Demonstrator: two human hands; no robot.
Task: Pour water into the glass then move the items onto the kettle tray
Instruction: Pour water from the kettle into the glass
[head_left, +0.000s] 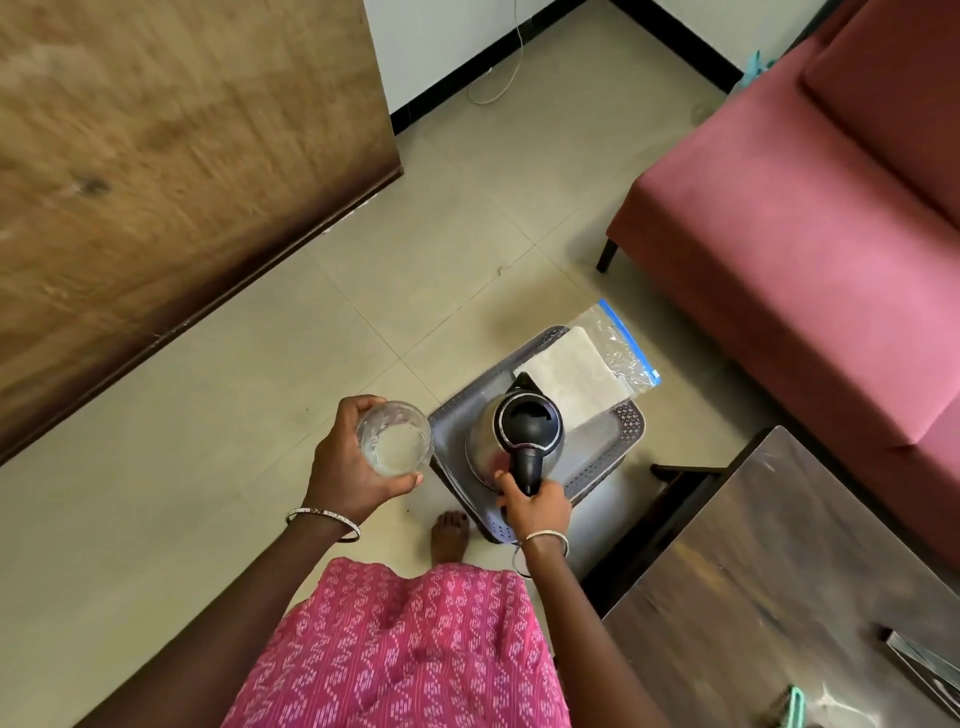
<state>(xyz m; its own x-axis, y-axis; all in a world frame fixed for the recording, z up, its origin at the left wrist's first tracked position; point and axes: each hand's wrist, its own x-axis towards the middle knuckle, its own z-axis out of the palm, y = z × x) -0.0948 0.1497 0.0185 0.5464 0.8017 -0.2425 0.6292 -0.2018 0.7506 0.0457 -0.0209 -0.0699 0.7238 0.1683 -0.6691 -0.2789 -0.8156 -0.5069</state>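
**A:** Where is the glass (395, 441) now?

**B:** It is off the left side of the kettle tray (631, 418), above the floor and not on the tray. The left hand (353, 462) has its fingers and thumb curled around the wall of the glass and holds it level. I think this is because there is water inside. How much is hard to judge through clear glass.

**A:** And the kettle (524, 431)?

**B:** It is upright over the near half of the tray, with the spout toward the far end. The right hand (535, 506) is closed around the black handle. I cannot tell if the base touches the tray.

**A:** Why upright?

**B:** My guess is that the pouring is done and the kettle goes down first.

**A:** What else is on the tray?

**B:** A folded white cloth (566, 374) lies on the far half. A clear plastic bag (621, 343) under it sticks out past the far edge. So the free place for the glass is probably the near half, just beside the kettle.
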